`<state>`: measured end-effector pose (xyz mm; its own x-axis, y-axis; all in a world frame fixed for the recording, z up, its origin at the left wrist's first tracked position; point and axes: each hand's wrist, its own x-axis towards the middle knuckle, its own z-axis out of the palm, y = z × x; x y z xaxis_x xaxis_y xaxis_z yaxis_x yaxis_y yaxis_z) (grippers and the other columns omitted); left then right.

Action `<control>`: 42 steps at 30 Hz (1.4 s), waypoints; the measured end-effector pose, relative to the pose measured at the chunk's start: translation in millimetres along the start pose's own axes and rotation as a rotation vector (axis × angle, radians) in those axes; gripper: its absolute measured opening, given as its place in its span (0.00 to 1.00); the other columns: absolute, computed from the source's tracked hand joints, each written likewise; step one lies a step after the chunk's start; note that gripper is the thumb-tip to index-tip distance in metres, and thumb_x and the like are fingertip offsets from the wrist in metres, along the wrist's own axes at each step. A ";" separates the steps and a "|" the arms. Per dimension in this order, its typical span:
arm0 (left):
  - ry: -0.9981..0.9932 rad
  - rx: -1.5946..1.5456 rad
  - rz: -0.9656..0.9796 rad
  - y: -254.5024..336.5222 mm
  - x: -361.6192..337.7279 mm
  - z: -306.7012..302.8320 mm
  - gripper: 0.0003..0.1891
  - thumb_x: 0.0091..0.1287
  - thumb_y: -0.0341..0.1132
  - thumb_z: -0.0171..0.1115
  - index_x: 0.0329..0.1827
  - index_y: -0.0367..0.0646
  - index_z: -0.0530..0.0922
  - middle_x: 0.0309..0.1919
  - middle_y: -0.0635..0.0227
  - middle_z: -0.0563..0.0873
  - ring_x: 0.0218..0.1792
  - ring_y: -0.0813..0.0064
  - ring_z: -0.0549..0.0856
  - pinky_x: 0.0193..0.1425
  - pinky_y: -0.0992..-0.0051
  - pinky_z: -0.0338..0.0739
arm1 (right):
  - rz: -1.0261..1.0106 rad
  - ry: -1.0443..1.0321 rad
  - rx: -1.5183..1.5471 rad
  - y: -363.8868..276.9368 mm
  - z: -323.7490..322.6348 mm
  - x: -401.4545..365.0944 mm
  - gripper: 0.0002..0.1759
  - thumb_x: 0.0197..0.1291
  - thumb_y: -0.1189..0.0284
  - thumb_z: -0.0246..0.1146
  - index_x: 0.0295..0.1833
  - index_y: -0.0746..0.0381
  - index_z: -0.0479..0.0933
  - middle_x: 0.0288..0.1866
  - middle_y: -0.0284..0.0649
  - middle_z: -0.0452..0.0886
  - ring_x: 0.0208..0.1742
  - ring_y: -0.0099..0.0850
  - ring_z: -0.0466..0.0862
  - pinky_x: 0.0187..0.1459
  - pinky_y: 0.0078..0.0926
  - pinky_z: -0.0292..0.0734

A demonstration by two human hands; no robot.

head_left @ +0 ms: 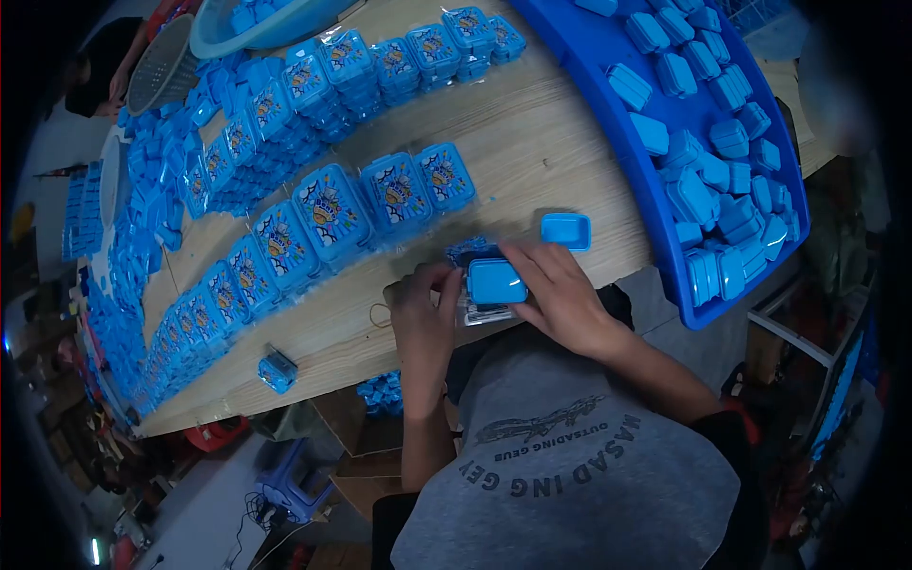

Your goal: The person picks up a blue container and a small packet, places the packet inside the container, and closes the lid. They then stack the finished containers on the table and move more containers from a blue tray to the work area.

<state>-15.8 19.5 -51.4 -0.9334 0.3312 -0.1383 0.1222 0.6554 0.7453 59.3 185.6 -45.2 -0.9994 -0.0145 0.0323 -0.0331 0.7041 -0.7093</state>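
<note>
Just below the middle of the frame, both hands meet on a small blue box (496,281) at the near edge of the wooden table (532,152). The left hand (423,309) is curled, its bent fingers pressing against the box's left end. The right hand (560,294) reaches in from the right and is half closed, with fingers laid along the box's far side and the thumb on the near side, so the box is pinched between the two hands. Under the box lies a clear plastic wrapper (475,315) with something dark showing beneath; what that is cannot be told.

Up and to the right of the hands, close by but apart from them, sits a loose blue lid (565,230), open side up. A thin loop (380,313), perhaps a rubber band, lies just left of the left hand. Toward the lower left, a lone wrapped box (276,370) stands near the table's edge.

Curving rows of wrapped, labelled packs (328,214) run from the lower left to the top centre. On the right, a big blue tray (655,204) holds a heap of plain blue boxes (722,142). In the upper left, a pale basin (218,38) and a mesh basket (161,66) sit by another person's hand (119,85).
</note>
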 end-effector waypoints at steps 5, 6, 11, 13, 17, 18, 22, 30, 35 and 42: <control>-0.127 -0.307 -0.211 -1.1 4.0 -0.1 0.07 0.63 0.32 0.58 0.39 0.37 0.76 0.31 0.68 0.81 0.33 0.79 0.78 0.41 0.79 0.68 | 0.010 0.112 0.201 8.2 0.3 -2.3 0.33 0.45 0.76 0.67 0.59 0.62 0.65 0.51 0.46 0.71 0.51 0.41 0.72 0.53 0.33 0.66; -0.121 -0.497 -0.275 3.2 3.1 -2.7 0.07 0.63 0.32 0.57 0.39 0.38 0.75 0.31 0.68 0.81 0.32 0.78 0.77 0.40 0.78 0.68 | 0.014 0.151 0.268 10.3 -1.9 -3.7 0.31 0.46 0.77 0.66 0.59 0.62 0.65 0.51 0.45 0.71 0.51 0.39 0.72 0.53 0.31 0.66; -0.134 -1.051 -0.406 7.2 -12.7 -33.5 0.04 0.63 0.29 0.53 0.37 0.38 0.70 0.30 0.75 0.73 0.29 0.87 0.68 0.34 0.86 0.61 | 0.199 0.349 0.691 5.8 -36.1 -14.0 0.31 0.45 0.78 0.67 0.59 0.62 0.67 0.50 0.39 0.72 0.47 0.26 0.72 0.50 0.22 0.67; -0.173 -1.210 -0.320 18.3 -18.1 -38.0 0.05 0.63 0.29 0.52 0.38 0.38 0.69 0.29 0.75 0.71 0.29 0.88 0.67 0.33 0.87 0.59 | 0.124 0.224 0.563 -6.9 -54.8 -17.7 0.30 0.45 0.77 0.68 0.57 0.61 0.69 0.52 0.39 0.73 0.47 0.28 0.74 0.50 0.24 0.68; -0.193 -1.306 -0.201 29.2 -28.9 -45.5 0.07 0.62 0.30 0.52 0.41 0.38 0.68 0.33 0.71 0.74 0.32 0.86 0.69 0.38 0.85 0.61 | 0.069 0.157 0.473 -17.4 -62.0 -21.1 0.29 0.43 0.75 0.70 0.54 0.61 0.71 0.50 0.41 0.75 0.50 0.35 0.75 0.51 0.29 0.69; -0.201 -1.323 -0.175 30.7 -30.3 -46.0 0.07 0.62 0.30 0.53 0.41 0.38 0.69 0.36 0.69 0.75 0.35 0.84 0.71 0.41 0.83 0.62 | 0.027 0.128 0.398 -17.9 -68.0 -18.6 0.29 0.42 0.75 0.70 0.54 0.61 0.72 0.50 0.42 0.75 0.50 0.36 0.75 0.51 0.31 0.69; -0.174 -1.086 -0.257 43.0 -34.0 -50.9 0.07 0.62 0.30 0.54 0.41 0.38 0.70 0.41 0.64 0.78 0.40 0.79 0.75 0.46 0.79 0.67 | -0.011 0.136 0.356 -18.3 -73.6 -16.3 0.29 0.41 0.74 0.71 0.53 0.61 0.72 0.49 0.42 0.76 0.52 0.40 0.74 0.53 0.34 0.68; -0.124 -1.088 -0.167 52.5 -43.0 -44.5 0.09 0.59 0.25 0.57 0.43 0.36 0.73 0.40 0.65 0.81 0.36 0.84 0.77 0.38 0.85 0.68 | -0.045 0.155 0.394 -19.6 -68.6 -16.1 0.30 0.39 0.76 0.71 0.53 0.60 0.72 0.50 0.42 0.76 0.52 0.41 0.74 0.53 0.34 0.68; -0.114 -1.005 -0.078 51.2 -43.7 -41.3 0.11 0.57 0.27 0.58 0.43 0.35 0.74 0.43 0.62 0.80 0.44 0.76 0.77 0.55 0.75 0.66 | -0.116 0.061 0.430 -18.8 -72.9 -16.2 0.30 0.38 0.76 0.71 0.53 0.61 0.72 0.51 0.42 0.75 0.52 0.40 0.74 0.54 0.34 0.68; 0.172 -0.624 0.181 48.0 -44.4 -31.8 0.22 0.55 0.31 0.63 0.51 0.38 0.66 0.51 0.56 0.73 0.53 0.68 0.73 0.65 0.64 0.58 | -0.145 0.140 0.502 -23.6 -61.6 -13.2 0.31 0.36 0.78 0.71 0.52 0.62 0.71 0.51 0.42 0.75 0.52 0.39 0.74 0.52 0.34 0.69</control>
<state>20.8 14.7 11.2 -0.9634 0.2520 0.0915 0.1118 0.0675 0.9914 74.0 212.9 14.5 -0.9740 0.0326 0.2241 -0.2067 0.2757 -0.9388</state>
